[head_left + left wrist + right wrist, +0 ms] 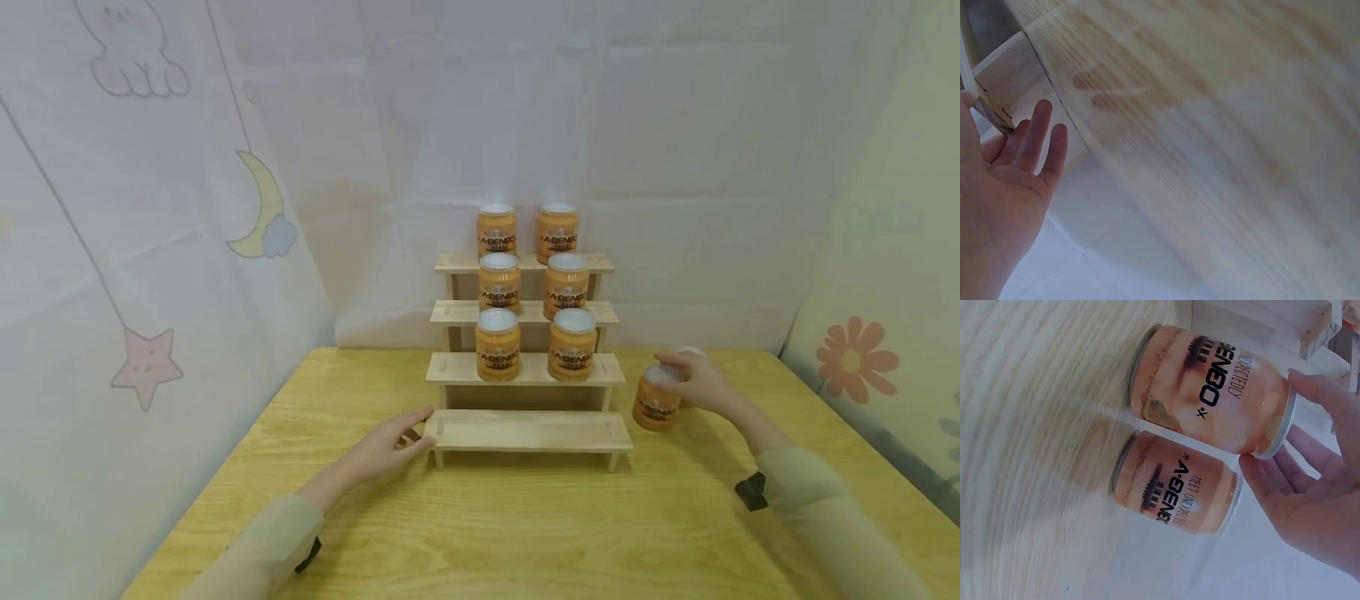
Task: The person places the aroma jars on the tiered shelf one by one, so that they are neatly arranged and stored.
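Note:
A light wooden stepped rack (528,431) stands on the table. My left hand (390,446) is at the left end of its lowest step, thumb and fingers holding the board's end; the other fingers lie loosely bent in the left wrist view. To the right of the rack, my right hand (701,383) grips an orange can (656,403) by its silvery top rim from above, thumb on one side and fingers on the other. The can is upright. A second orange can (1175,481) stands close beside it, mostly hidden by the hand in the head view.
Pairs of matching orange cans, such as the front left one (498,346), stand on the upper three steps. The lowest step is bare. The wooden table (480,533) meets a pale cloth backdrop (675,167) behind and at both sides.

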`<action>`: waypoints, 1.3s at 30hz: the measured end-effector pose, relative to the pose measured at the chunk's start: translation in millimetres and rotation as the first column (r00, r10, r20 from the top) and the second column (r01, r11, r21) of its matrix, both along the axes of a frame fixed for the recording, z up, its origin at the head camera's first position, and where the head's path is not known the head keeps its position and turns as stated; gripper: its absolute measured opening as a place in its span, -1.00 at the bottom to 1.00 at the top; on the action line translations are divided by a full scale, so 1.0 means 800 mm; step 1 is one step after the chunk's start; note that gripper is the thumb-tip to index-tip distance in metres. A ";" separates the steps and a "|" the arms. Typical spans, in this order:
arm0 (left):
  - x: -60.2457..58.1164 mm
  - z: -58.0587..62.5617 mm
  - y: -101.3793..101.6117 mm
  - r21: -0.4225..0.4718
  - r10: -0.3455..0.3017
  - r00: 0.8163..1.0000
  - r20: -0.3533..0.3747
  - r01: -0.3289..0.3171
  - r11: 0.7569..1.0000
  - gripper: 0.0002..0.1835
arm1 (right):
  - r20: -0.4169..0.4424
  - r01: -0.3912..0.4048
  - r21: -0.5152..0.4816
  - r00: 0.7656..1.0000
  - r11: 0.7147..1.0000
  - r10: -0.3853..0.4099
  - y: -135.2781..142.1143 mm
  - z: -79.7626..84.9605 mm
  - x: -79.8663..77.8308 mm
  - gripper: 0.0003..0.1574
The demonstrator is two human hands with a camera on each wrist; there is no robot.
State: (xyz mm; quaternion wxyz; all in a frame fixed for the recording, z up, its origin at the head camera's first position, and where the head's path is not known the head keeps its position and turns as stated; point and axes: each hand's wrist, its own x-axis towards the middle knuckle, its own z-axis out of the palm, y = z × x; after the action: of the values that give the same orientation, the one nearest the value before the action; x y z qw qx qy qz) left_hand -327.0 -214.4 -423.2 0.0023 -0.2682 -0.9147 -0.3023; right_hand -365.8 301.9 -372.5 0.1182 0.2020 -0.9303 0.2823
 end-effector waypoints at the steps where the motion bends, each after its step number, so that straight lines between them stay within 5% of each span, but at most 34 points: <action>1: -0.001 0.000 0.000 -0.003 0.003 1.000 0.000 -0.003 1.000 -0.29 | 0.016 -0.020 -0.014 1.000 1.000 0.020 0.001 0.000 0.002 -0.33; 8: -0.003 0.001 -0.003 -0.018 -0.007 1.000 0.002 0.007 1.000 -0.27 | 0.118 -0.112 -0.055 0.986 0.992 0.118 0.014 -0.002 0.013 -0.29; 23: -0.002 0.001 -0.004 -0.009 -0.013 1.000 0.003 0.013 1.000 -0.28 | 0.233 -0.125 -0.110 0.961 0.986 0.147 0.014 -0.003 0.029 -0.05; 27: -0.001 0.003 -0.003 -0.005 -0.014 1.000 0.004 0.014 1.000 -0.28 | 0.287 -0.107 -0.121 0.948 0.987 0.138 0.016 -0.004 0.032 -0.01; 39: -0.002 0.002 -0.002 -0.010 -0.024 1.000 -0.003 0.024 1.000 -0.28 | 0.285 0.002 -0.094 0.958 0.996 0.025 0.014 -0.018 0.034 -0.03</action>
State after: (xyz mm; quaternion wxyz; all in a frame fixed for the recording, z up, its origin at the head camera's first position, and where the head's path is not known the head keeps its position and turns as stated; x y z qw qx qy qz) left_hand -328.2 -216.2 -421.3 -0.0013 -0.2796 -0.9128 -0.2976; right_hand -338.3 313.1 -386.7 -0.0096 0.1587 -0.9223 0.3522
